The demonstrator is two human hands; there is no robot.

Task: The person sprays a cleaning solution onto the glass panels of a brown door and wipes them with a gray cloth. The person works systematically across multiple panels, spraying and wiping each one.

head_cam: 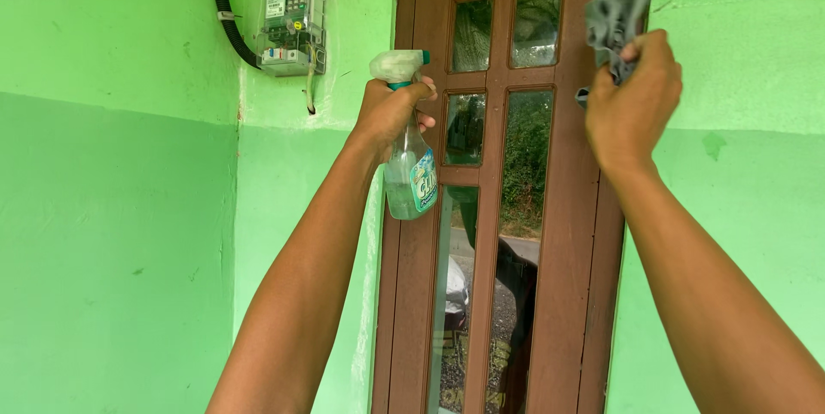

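Bottle (410, 175) held up by left hand (391, 109), fingers wrapped on its neck | cloth (615, 26) bunched tight in right hand (632, 100) | both near brown door (567, 234)

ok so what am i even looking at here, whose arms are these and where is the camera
This is one picture from a camera worn on a person's head, so you see their own two bare arms reaching forward. There is no machine, only hands. The left hand grips a clear spray bottle with a white and teal trigger top, partly filled with pale liquid. The right hand holds a bunched grey cloth up against the frame of a brown wooden window with several glass panes. The wall around it is painted green. High on the left, an electricity meter box hangs on it with a black cable.
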